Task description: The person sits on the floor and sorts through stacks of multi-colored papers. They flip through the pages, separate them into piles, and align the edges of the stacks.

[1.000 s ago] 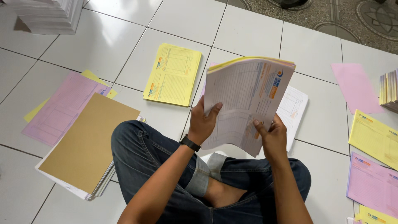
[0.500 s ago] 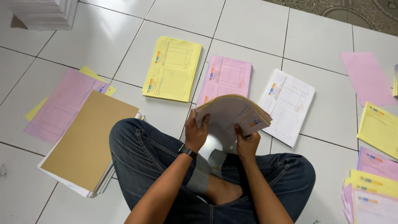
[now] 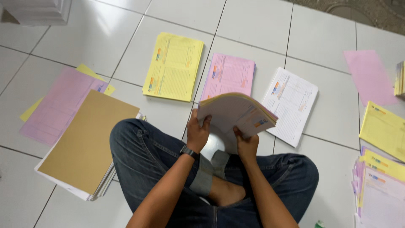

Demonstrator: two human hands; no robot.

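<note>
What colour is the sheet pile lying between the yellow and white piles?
Pink, seen in the head view: the middle pile.

right paper stack (image 3: 400, 79) cut off, print unreadable

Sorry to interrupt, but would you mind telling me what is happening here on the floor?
A person sits cross-legged on the white tiled floor, holding a thick bundle of forms in both hands: the left hand grips its left edge, the right hand supports it from beneath. In front lie three separate piles: yellow forms, pink forms and white forms. A stack topped with brown card sits by the left knee.
</note>
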